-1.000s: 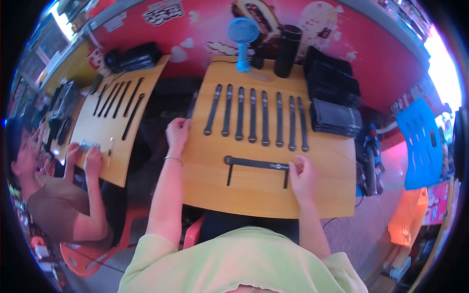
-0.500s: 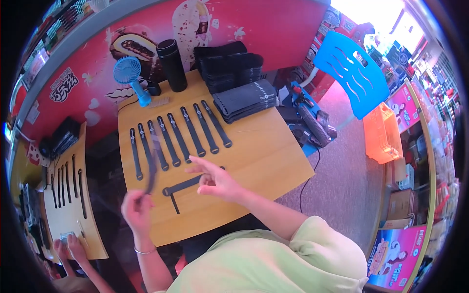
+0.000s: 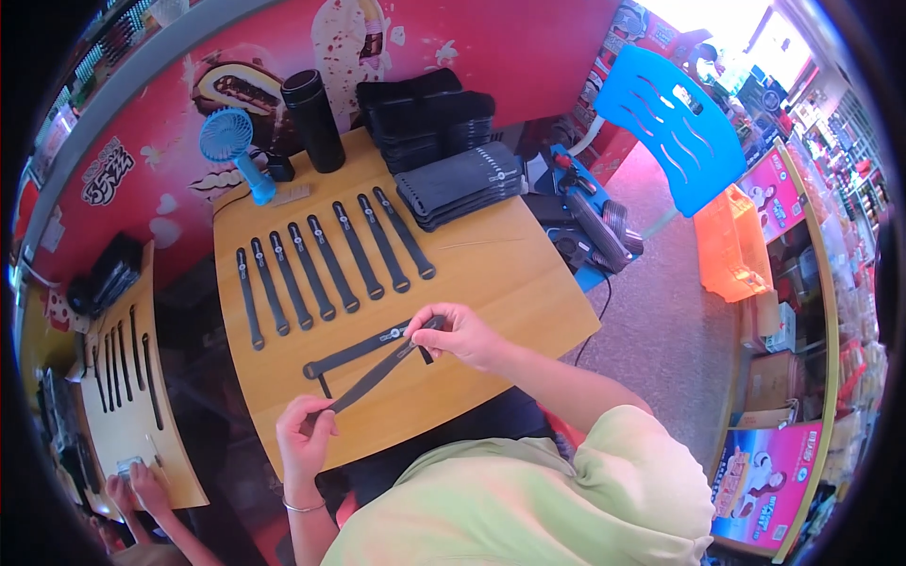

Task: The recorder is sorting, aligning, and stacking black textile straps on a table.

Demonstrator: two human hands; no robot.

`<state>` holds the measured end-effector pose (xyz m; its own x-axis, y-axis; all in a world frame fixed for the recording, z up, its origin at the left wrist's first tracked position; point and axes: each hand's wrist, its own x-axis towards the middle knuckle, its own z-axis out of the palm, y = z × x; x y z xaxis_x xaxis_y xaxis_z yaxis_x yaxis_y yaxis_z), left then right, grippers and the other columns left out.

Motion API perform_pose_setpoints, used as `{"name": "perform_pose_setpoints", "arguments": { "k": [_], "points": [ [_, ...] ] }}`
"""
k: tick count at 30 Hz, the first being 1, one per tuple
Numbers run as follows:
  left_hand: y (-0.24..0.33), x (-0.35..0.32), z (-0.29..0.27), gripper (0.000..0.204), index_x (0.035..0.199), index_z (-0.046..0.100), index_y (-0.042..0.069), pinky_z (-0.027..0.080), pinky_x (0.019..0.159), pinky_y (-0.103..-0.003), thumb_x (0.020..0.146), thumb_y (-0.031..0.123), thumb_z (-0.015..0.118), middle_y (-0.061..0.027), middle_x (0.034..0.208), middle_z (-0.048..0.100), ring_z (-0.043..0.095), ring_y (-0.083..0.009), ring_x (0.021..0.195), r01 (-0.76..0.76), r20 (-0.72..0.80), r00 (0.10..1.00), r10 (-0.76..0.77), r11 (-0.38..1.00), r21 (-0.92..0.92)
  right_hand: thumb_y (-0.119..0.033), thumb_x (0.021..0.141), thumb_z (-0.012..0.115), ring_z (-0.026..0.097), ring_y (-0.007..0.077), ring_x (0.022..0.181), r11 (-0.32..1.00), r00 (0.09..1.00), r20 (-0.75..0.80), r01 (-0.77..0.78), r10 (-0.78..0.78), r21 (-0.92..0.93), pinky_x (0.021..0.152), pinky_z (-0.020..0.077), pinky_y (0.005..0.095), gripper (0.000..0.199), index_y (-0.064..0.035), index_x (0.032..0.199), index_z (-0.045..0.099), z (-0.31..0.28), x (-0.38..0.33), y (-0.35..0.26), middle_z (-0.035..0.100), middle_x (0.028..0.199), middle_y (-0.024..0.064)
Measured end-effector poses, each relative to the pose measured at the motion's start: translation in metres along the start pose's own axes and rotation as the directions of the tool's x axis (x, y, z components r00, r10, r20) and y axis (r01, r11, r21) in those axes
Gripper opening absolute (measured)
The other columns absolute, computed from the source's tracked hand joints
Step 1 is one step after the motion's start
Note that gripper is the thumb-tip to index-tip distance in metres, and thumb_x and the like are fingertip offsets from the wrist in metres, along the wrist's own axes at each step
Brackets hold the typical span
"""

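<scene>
While hands [image 3: 304,436] [image 3: 460,338] grip both ends, dark strap [image 3: 374,374] between them, slanting

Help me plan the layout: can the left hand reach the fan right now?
Probably not directly: the left hand holds one end of a strap, and laid-out straps lie between it and the fan.

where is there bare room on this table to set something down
Widest free patch: right side of the table, between the grey stack and near edge. A smaller one lies between the strap row, laid-out strap and left edge. Crowded: the back, with fan, bottle and black stack.
</scene>
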<state>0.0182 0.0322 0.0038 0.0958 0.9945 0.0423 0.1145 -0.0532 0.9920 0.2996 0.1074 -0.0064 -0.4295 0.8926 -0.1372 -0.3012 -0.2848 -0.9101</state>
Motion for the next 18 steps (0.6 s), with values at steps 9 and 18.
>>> {"name": "perform_pose_setpoints", "arguments": {
  "k": [9,18],
  "points": [
    [-0.017,-0.002,-0.003,0.016,0.101,0.061,-0.001,0.043,0.053,-0.019,0.085,-0.003,0.061,-0.0030,0.078,0.062,0.060,-0.0086,0.063,0.161,-0.124,0.978,-0.166,0.986,-0.054,-0.004,0.089,0.060,0.055,0.0055,0.065,0.961,0.968,-0.214,0.068,-0.128,-0.266,0.060,0.0457,0.0195,0.011,-0.0028,0.099,0.064,-0.003,-0.012,0.022,0.061,0.077,-0.0001],
    [-0.031,-0.005,-0.007,0.014,0.102,0.062,-0.003,0.050,0.062,-0.022,0.089,-0.001,0.058,-0.0064,0.078,0.065,0.064,-0.0114,0.070,0.185,-0.111,0.972,-0.206,0.967,-0.176,-0.002,0.090,0.057,0.058,0.0079,0.070,0.908,0.957,-0.238,0.055,-0.167,-0.415,0.063,0.0491,0.0208,0.016,-0.0017,0.106,0.063,-0.012,-0.018,0.032,0.058,0.079,0.0010]
  ]
}}
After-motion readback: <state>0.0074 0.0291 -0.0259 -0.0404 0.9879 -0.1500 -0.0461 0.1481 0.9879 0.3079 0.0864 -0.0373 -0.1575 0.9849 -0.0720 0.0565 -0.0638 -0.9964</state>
